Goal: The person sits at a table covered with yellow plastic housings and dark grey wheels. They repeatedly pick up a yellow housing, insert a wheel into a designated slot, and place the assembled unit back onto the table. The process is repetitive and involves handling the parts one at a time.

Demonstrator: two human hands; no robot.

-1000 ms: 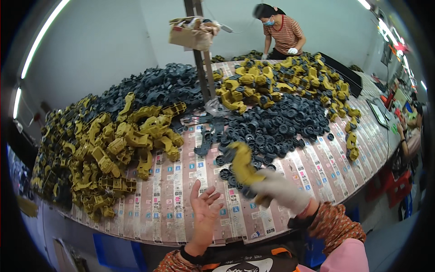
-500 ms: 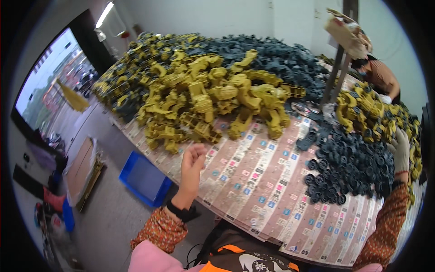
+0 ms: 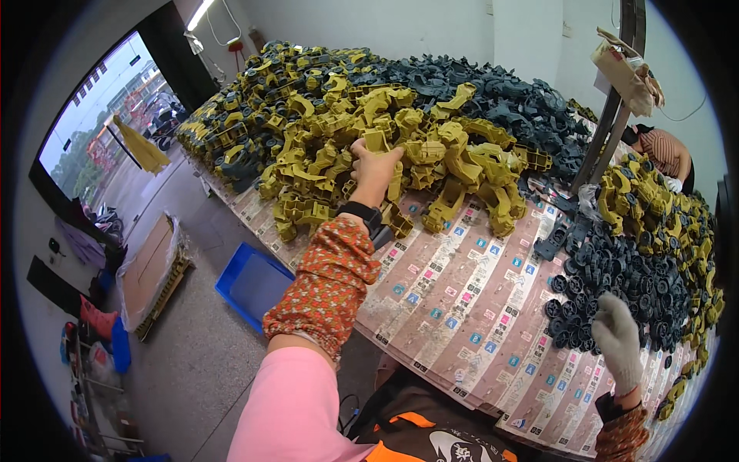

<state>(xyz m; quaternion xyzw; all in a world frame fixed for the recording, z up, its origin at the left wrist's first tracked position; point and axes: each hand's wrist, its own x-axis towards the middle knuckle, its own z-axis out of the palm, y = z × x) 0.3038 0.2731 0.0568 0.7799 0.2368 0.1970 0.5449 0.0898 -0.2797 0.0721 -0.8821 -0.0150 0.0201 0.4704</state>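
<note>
My bare left hand [image 3: 375, 171] reaches into the front of a heap of yellow moulded plastic parts [image 3: 454, 146]. Its thumb and fingers close around one yellow plastic part [image 3: 376, 140] on top of the heap. To the right, my right hand [image 3: 618, 335], in a pale knitted glove, is above the near edge of a pile of small black wheels [image 3: 635, 269]. Its fingertips are turned away, so I cannot see whether they hold anything. Yellow parts fitted with black wheels [image 3: 643, 196] lie heaped beyond and beside the wheels.
Dark grey moulded parts [image 3: 493, 100] are piled at the back. Printed sheeting covers the table [image 3: 454, 323]. A metal post [image 3: 608, 146] rises at its right side. A person [image 3: 666, 154] works at the far right. A blue bin [image 3: 254, 281] sits on the floor at left.
My left hand has moved forward and right, into the yellow heap, and closed on a part. My right hand has come back leftward from the yellow parts to the wheels. The view has shifted slightly.
</note>
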